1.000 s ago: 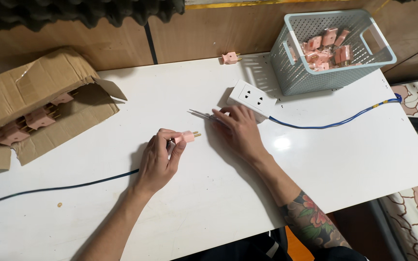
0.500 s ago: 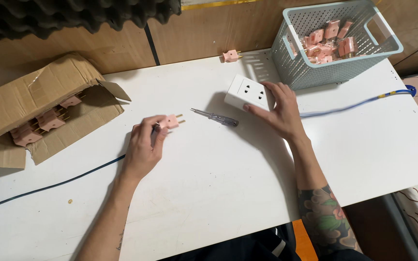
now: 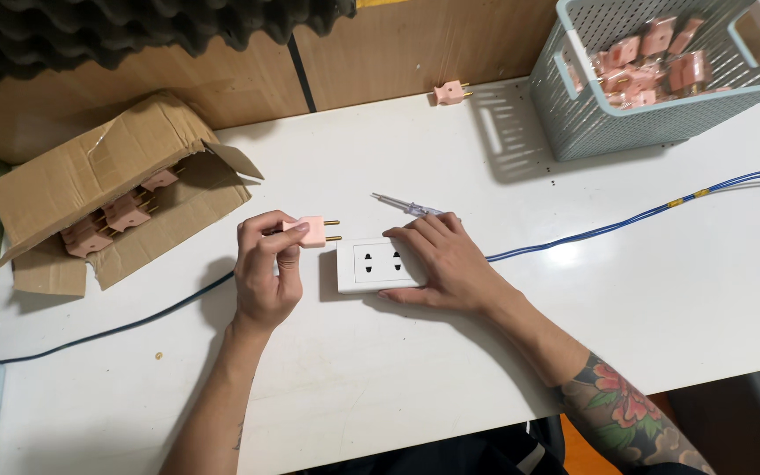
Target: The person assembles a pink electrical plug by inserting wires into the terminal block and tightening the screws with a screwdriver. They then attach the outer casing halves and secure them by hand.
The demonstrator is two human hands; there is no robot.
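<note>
Pinching a pink plug (image 3: 311, 231) in a closed grip, left hand (image 3: 266, 268) — right hand (image 3: 450, 264) lies flat, open, on the white socket block (image 3: 378, 265).

An open cardboard box (image 3: 107, 189) lies at the left of the white table (image 3: 661, 317), with pink plugs (image 3: 125, 214) inside. A pale blue plastic basket (image 3: 609, 119) at the upper right holds more pink plugs (image 3: 648, 54). One loose pink plug (image 3: 449, 92) sits near the table's far edge. A blue cable (image 3: 653, 214) runs across the tabletop, and a tester screwdriver (image 3: 405, 206) lies mid-table
</note>
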